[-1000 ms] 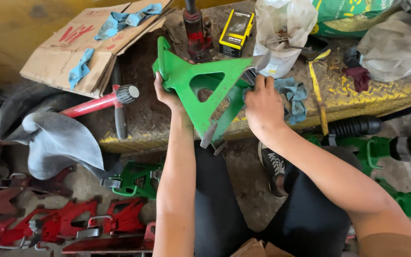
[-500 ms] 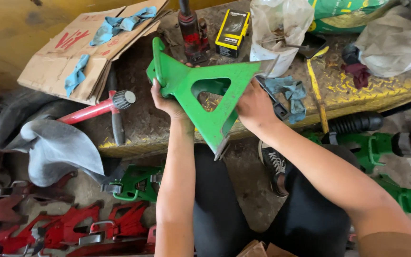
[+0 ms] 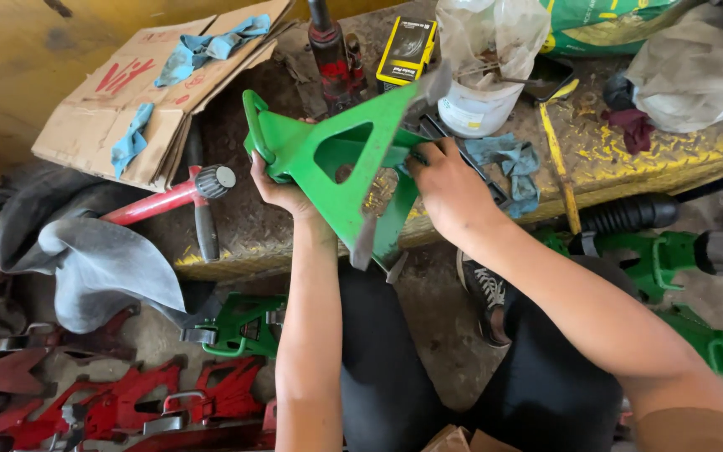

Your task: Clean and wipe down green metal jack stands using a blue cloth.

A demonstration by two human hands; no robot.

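Note:
A green metal stand base [image 3: 340, 163] of triangular plates with a triangular cut-out is held over a low checkered-metal bench [image 3: 646, 172]. My left hand [image 3: 276, 188] grips its left end from below, near the looped handle. My right hand [image 3: 449, 188] holds its right side, fingers on the plate edge. The stand is tilted, with its narrow end pointing down toward me.
On the bench lie flattened cardboard [image 3: 131, 100] with blue rags, a red-handled tool [image 3: 169, 199], a red bottle jack [image 3: 332, 54], a yellow-black box [image 3: 406, 52], a white tub in a plastic bag [image 3: 483, 63]. Red stands [image 3: 119, 410] and green stands [image 3: 244, 326] cover the floor.
Both hands have turned the green stand and lifted it, so its wide end swung up and to the right. The view shifted slightly.

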